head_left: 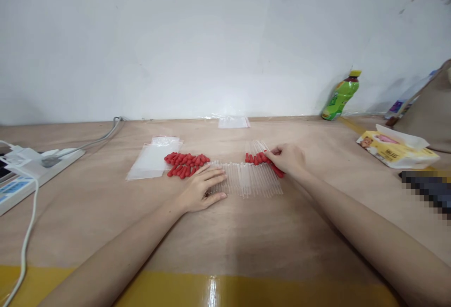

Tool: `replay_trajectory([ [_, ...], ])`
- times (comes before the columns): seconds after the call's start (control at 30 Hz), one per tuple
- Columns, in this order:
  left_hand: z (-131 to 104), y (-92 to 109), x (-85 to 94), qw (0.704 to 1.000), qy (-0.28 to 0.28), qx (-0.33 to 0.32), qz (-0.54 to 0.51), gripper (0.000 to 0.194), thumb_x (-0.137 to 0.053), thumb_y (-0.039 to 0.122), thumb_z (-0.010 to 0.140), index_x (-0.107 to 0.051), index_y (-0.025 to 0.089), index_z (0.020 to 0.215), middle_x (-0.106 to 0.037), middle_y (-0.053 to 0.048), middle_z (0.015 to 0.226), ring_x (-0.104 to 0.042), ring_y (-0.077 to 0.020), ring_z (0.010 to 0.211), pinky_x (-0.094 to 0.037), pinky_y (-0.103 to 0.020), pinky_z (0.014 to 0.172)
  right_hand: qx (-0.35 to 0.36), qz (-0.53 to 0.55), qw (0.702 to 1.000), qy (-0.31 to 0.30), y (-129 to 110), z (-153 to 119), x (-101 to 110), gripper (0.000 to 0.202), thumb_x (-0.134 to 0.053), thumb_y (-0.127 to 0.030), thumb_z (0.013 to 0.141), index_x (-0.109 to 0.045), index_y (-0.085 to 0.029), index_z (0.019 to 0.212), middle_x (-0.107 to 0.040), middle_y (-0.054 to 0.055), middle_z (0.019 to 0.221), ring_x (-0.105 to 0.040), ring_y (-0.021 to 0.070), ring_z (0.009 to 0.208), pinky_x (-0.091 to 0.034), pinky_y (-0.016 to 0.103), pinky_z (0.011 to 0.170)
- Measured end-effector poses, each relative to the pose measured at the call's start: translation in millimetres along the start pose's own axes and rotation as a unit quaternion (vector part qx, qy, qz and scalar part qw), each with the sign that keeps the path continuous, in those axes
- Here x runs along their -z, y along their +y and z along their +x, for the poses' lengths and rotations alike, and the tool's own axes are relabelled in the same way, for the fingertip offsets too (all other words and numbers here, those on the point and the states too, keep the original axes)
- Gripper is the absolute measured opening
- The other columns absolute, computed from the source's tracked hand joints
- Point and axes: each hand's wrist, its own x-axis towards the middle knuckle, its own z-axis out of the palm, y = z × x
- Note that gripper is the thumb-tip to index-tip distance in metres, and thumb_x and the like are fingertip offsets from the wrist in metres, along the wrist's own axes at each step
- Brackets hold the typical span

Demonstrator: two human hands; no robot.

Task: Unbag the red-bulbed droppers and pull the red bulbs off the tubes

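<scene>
A row of clear, thin dropper tubes (243, 180) lies side by side on the table. My left hand (202, 187) rests with fingers spread on the left end of this row, covering some tubes. At the row's upper right, my right hand (287, 159) pinches a red rubber bulb; its fingers partly hide it. Several red bulbs (255, 158) line up just left of those fingertips, with more clear tubes (259, 146) extending behind them. Beyond my left hand is a loose pile of red rubber bulbs (185, 160), beside clear plastic zip bags (151, 157).
Another bag (234, 122) lies by the wall. To the right are a green drink bottle (341, 96), a yellow tissue pack (396, 149) and a blurred dark object (428, 192). A power strip (42, 175) with cables sits at left. Yellow tape (176, 290) runs along the near edge.
</scene>
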Motion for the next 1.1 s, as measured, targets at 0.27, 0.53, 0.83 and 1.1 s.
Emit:
replay_trajectory([
  [0.27,3.1,-0.7,0.4,0.990,0.132,0.001,0.038,0.034,-0.049,0.022,0.085,-0.052,0.020,0.118,-0.055,-0.008,0.121,-0.042,-0.0228,0.121,-0.036,-0.046,0.101,0.011,0.149,0.988,0.033,-4.2,-8.9,7.7,0.026,-0.054,-0.044,0.073,-0.067,-0.022,0.072,-0.068,0.001,0.068,-0.061,0.0172,0.065,-0.040,0.029,0.064],
  [0.53,10.8,12.4,-1.0,0.977,0.179,-0.033,0.107,0.042,-0.047,0.017,0.085,-0.043,0.020,0.126,-0.049,-0.010,0.128,-0.038,-0.0243,0.124,-0.037,-0.046,0.100,0.375,0.113,0.908,0.151,0.5,-67.5,-1.3,0.007,-0.059,-0.027,0.078,-0.064,-0.022,0.077,-0.065,0.000,0.070,-0.055,0.0153,0.072,-0.031,0.034,0.076],
  [0.83,18.5,25.3,-10.7,0.970,0.143,-0.122,0.153,0.014,-0.054,0.016,0.083,-0.061,0.014,0.095,-0.066,-0.007,0.103,-0.057,-0.0201,0.105,-0.046,-0.038,0.093,0.437,0.096,0.886,0.125,-7.1,-85.2,-14.6,0.007,-0.058,-0.025,0.078,-0.061,-0.021,0.083,-0.067,0.000,0.076,-0.053,0.0152,0.076,-0.029,0.034,0.076],
  [1.1,21.0,33.6,-9.0,0.973,0.122,-0.148,0.125,0.013,-0.052,0.015,0.082,-0.061,0.012,0.092,-0.067,-0.007,0.099,-0.058,-0.0196,0.104,-0.047,-0.038,0.094,0.494,0.011,0.858,0.142,-19.4,-87.5,-18.1,0.012,-0.055,-0.028,0.083,-0.062,-0.022,0.090,-0.068,0.000,0.079,-0.056,0.0148,0.080,-0.027,0.036,0.081],
])
